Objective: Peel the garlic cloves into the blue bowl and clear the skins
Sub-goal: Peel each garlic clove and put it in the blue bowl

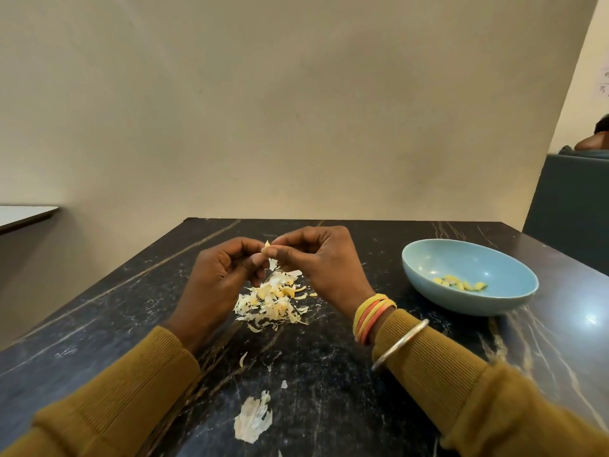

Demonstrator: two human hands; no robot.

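Both hands pinch a pale garlic clove [267, 248], its papery skin [272, 263] hanging loose

A black marble surface [329, 374] with pale veins meets a plain beige wall [296, 110]. White tabletop [23, 214] at left, dark teal seat back [570, 209] at right.

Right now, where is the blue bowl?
In the head view the blue bowl stands on the right side of the table, right of the right hand, with peeled cloves inside.
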